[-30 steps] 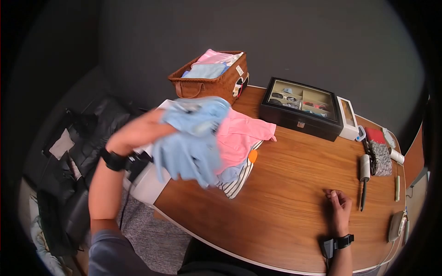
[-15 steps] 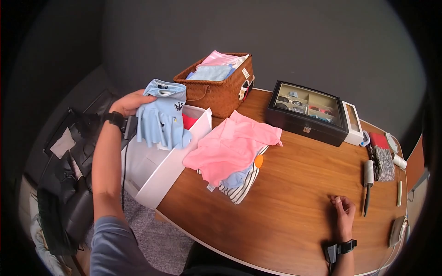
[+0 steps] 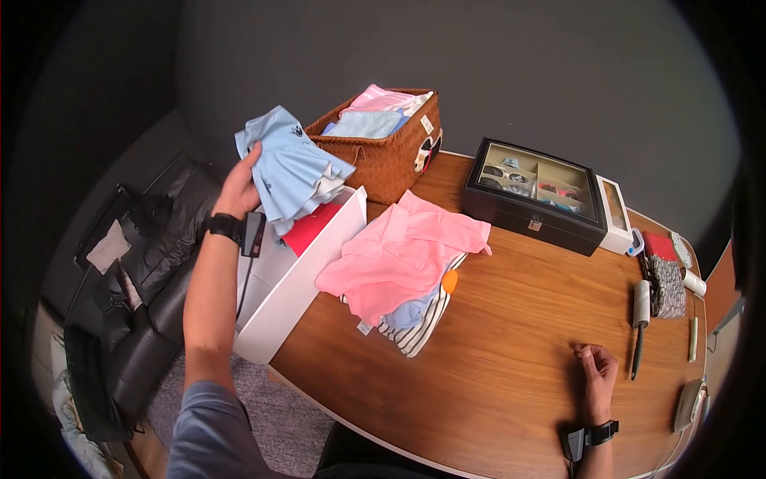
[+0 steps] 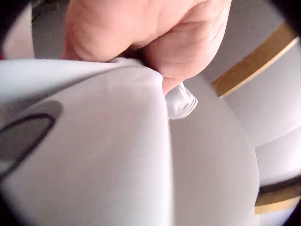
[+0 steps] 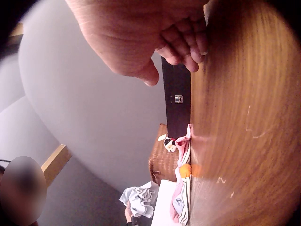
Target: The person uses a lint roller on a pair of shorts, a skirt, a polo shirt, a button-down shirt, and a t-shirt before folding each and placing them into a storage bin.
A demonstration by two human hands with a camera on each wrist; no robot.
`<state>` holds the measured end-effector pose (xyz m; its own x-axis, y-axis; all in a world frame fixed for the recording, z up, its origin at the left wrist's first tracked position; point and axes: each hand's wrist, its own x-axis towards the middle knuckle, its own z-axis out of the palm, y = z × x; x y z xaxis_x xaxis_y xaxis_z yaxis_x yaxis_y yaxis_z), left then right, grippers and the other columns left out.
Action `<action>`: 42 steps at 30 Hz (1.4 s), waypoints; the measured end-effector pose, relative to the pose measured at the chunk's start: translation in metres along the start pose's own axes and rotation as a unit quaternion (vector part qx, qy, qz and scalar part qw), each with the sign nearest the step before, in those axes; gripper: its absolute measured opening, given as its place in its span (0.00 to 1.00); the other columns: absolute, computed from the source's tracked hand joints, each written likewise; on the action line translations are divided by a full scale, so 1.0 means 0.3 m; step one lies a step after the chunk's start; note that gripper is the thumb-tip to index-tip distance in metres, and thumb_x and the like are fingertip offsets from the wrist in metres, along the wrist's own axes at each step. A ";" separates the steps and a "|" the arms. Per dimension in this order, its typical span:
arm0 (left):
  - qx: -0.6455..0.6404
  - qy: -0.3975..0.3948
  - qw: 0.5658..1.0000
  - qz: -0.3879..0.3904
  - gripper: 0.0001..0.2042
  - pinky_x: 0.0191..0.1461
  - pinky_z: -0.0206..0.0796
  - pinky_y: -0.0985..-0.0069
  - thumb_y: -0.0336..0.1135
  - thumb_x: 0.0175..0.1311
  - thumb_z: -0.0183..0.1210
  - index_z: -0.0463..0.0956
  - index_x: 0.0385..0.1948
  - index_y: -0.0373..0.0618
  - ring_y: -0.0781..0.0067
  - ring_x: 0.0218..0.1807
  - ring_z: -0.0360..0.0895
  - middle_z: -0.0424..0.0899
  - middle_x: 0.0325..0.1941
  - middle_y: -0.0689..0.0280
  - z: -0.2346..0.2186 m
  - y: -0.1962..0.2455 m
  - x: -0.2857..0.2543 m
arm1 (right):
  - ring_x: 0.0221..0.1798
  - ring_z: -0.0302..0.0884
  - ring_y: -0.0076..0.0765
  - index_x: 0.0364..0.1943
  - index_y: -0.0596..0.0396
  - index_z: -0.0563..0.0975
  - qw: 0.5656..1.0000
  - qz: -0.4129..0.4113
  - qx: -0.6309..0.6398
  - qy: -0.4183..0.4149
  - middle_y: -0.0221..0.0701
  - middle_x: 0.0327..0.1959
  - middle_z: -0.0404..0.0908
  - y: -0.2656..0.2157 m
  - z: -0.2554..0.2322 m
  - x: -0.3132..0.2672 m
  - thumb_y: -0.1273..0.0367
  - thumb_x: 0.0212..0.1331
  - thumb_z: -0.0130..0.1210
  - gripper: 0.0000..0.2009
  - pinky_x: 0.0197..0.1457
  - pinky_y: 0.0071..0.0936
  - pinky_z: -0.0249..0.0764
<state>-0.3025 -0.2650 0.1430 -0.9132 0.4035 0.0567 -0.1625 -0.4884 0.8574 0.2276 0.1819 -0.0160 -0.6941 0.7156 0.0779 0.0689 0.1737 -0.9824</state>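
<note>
My left hand [image 3: 241, 185] grips a light blue garment [image 3: 291, 164] by its edge, thumb on top, above a white open box [image 3: 307, 291] with red cloth [image 3: 311, 228] inside. In the left wrist view the hand [image 4: 146, 35] pinches the pale cloth [image 4: 94, 141], which fills much of the picture. Resting on the table, my right hand [image 3: 598, 382] holds nothing, its fingers loosely curled. A pink shirt [image 3: 399, 255] lies over a striped garment [image 3: 419, 331] and blue cloth beside the box.
Behind the box stands a woven basket [image 3: 379, 164] of folded clothes. A black glass-topped case [image 3: 531, 211] and a narrow white box [image 3: 613, 215] are at the back right. A lint roller [image 3: 641, 307] and patterned cloth [image 3: 666, 283] lie at the right.
My left hand has carried the blue garment leftward from over the pink shirt to above the white box. The garment now tilts, its lower edge fanned to the right. The right hand stays in place.
</note>
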 end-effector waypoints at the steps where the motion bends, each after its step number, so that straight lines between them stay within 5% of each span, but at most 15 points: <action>1: 0.007 0.030 1.000 -0.001 0.23 0.67 0.68 0.63 0.44 0.75 0.50 0.65 0.62 0.35 0.57 0.61 0.75 0.76 0.61 0.54 -0.039 -0.041 0.014 | 0.43 0.77 0.24 0.38 0.65 0.80 1.000 0.001 -0.004 -0.001 0.32 0.39 0.84 0.001 -0.001 0.000 0.67 0.67 0.58 0.11 0.53 0.23 0.70; 9: 0.255 0.181 0.928 -0.203 0.20 0.57 0.75 0.61 0.39 0.74 0.51 0.65 0.61 0.36 0.60 0.53 0.81 0.80 0.56 0.54 -0.247 -0.364 0.005 | 0.43 0.77 0.23 0.39 0.65 0.80 1.000 -0.002 -0.017 -0.007 0.31 0.38 0.84 -0.006 0.002 -0.003 0.66 0.66 0.59 0.12 0.52 0.22 0.70; 16: 0.342 0.105 0.900 -0.250 0.22 0.46 0.79 0.62 0.43 0.70 0.56 0.69 0.58 0.36 0.64 0.44 0.84 0.83 0.50 0.56 -0.171 -0.331 -0.054 | 0.39 0.74 0.20 0.38 0.65 0.80 0.999 -0.007 -0.037 -0.007 0.28 0.35 0.83 -0.010 0.002 -0.007 0.64 0.65 0.60 0.13 0.48 0.20 0.69; 18: 0.594 0.048 0.721 -0.353 0.26 0.40 0.78 0.68 0.52 0.65 0.60 0.74 0.54 0.37 0.69 0.40 0.84 0.83 0.48 0.58 -0.037 -0.257 -0.112 | 0.39 0.74 0.20 0.38 0.65 0.80 0.999 -0.004 -0.039 -0.006 0.28 0.34 0.82 -0.003 -0.001 -0.007 0.64 0.65 0.60 0.13 0.47 0.20 0.69; 21: 0.624 -0.006 0.668 -0.405 0.27 0.37 0.77 0.71 0.53 0.58 0.64 0.78 0.46 0.36 0.70 0.36 0.85 0.86 0.39 0.59 -0.063 -0.259 -0.090 | 0.38 0.73 0.20 0.37 0.65 0.80 0.999 -0.005 -0.041 -0.005 0.27 0.34 0.82 -0.002 0.001 -0.006 0.64 0.65 0.60 0.13 0.46 0.20 0.69; 24: 0.577 -0.146 0.722 -0.354 0.23 0.34 0.77 0.73 0.51 0.58 0.63 0.80 0.41 0.37 0.73 0.32 0.84 0.86 0.37 0.62 -0.088 -0.311 -0.124 | 0.37 0.73 0.19 0.36 0.65 0.80 0.999 -0.007 -0.039 -0.004 0.27 0.33 0.82 -0.006 0.007 -0.007 0.66 0.65 0.60 0.12 0.45 0.19 0.69; 29: 0.529 -0.113 0.761 -0.357 0.15 0.32 0.77 0.78 0.42 0.63 0.59 0.81 0.38 0.37 0.76 0.28 0.83 0.86 0.36 0.62 -0.089 -0.276 -0.064 | 0.35 0.72 0.18 0.35 0.64 0.80 0.999 0.000 -0.045 -0.009 0.24 0.31 0.81 -0.019 0.004 -0.011 0.68 0.64 0.61 0.10 0.42 0.18 0.68; 31: 0.710 0.002 0.651 -0.268 0.12 0.38 0.78 0.71 0.38 0.64 0.58 0.80 0.39 0.37 0.68 0.30 0.84 0.87 0.35 0.59 0.027 -0.228 -0.091 | 0.33 0.71 0.16 0.34 0.64 0.80 0.998 -0.008 -0.060 -0.012 0.22 0.29 0.79 -0.023 0.007 -0.010 0.68 0.64 0.61 0.10 0.39 0.18 0.67; 32: 0.710 0.003 0.651 -0.267 0.12 0.38 0.78 0.71 0.38 0.64 0.58 0.80 0.39 0.37 0.68 0.30 0.84 0.87 0.35 0.59 0.032 -0.241 -0.085 | 0.33 0.71 0.16 0.34 0.64 0.80 0.998 -0.009 -0.059 -0.012 0.22 0.29 0.79 -0.018 0.008 -0.011 0.68 0.64 0.61 0.10 0.39 0.18 0.67; 34: 0.800 -0.041 0.591 0.096 0.15 0.48 0.76 0.65 0.39 0.63 0.60 0.79 0.43 0.36 0.59 0.39 0.84 0.86 0.39 0.56 0.041 -0.275 -0.077 | 0.33 0.70 0.16 0.34 0.64 0.80 0.999 -0.006 -0.047 -0.003 0.21 0.28 0.78 -0.006 0.009 -0.010 0.68 0.64 0.61 0.10 0.39 0.17 0.67; 35: 0.724 -0.056 0.684 0.069 0.19 0.60 0.69 0.66 0.38 0.60 0.63 0.77 0.51 0.39 0.57 0.52 0.80 0.84 0.48 0.56 0.085 -0.283 -0.095 | 0.33 0.70 0.16 0.34 0.64 0.80 0.999 -0.007 -0.047 -0.003 0.21 0.28 0.78 -0.008 0.012 -0.008 0.68 0.64 0.61 0.10 0.39 0.17 0.67; 36: 0.724 -0.056 0.684 0.069 0.19 0.60 0.69 0.66 0.38 0.60 0.63 0.77 0.51 0.39 0.57 0.52 0.80 0.84 0.48 0.56 0.074 -0.302 -0.084 | 0.33 0.71 0.16 0.34 0.64 0.80 0.999 -0.008 -0.041 -0.001 0.22 0.29 0.79 -0.011 0.015 -0.009 0.68 0.64 0.61 0.10 0.39 0.17 0.67; 38: 0.669 -0.206 0.708 0.096 0.24 0.63 0.66 0.68 0.39 0.61 0.63 0.74 0.58 0.41 0.59 0.58 0.76 0.80 0.56 0.55 0.060 -0.345 -0.061 | 0.33 0.71 0.16 0.34 0.64 0.80 0.999 -0.009 -0.037 0.002 0.22 0.29 0.79 -0.010 0.010 -0.011 0.68 0.63 0.61 0.10 0.39 0.18 0.67; 39: 0.626 -0.266 0.732 -0.025 0.24 0.66 0.63 0.69 0.38 0.62 0.62 0.73 0.60 0.42 0.60 0.61 0.73 0.77 0.60 0.56 0.064 -0.341 -0.055 | 0.33 0.72 0.17 0.34 0.64 0.81 0.999 -0.006 -0.047 -0.005 0.23 0.29 0.80 -0.005 0.004 -0.009 0.68 0.63 0.61 0.10 0.39 0.18 0.68; 42: 0.655 -0.283 0.697 -0.074 0.22 0.65 0.64 0.70 0.38 0.64 0.60 0.74 0.59 0.41 0.62 0.60 0.75 0.79 0.59 0.56 0.071 -0.327 -0.050 | 0.34 0.73 0.16 0.35 0.64 0.81 0.998 -0.005 -0.056 -0.009 0.23 0.29 0.81 -0.004 0.000 -0.009 0.68 0.64 0.61 0.10 0.39 0.18 0.69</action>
<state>-0.2649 -0.2066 0.0691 -0.5691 0.7958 -0.2070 0.5790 0.5666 0.5863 0.2294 0.1799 -0.0150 -0.7072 0.7021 0.0831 0.1410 0.2552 -0.9565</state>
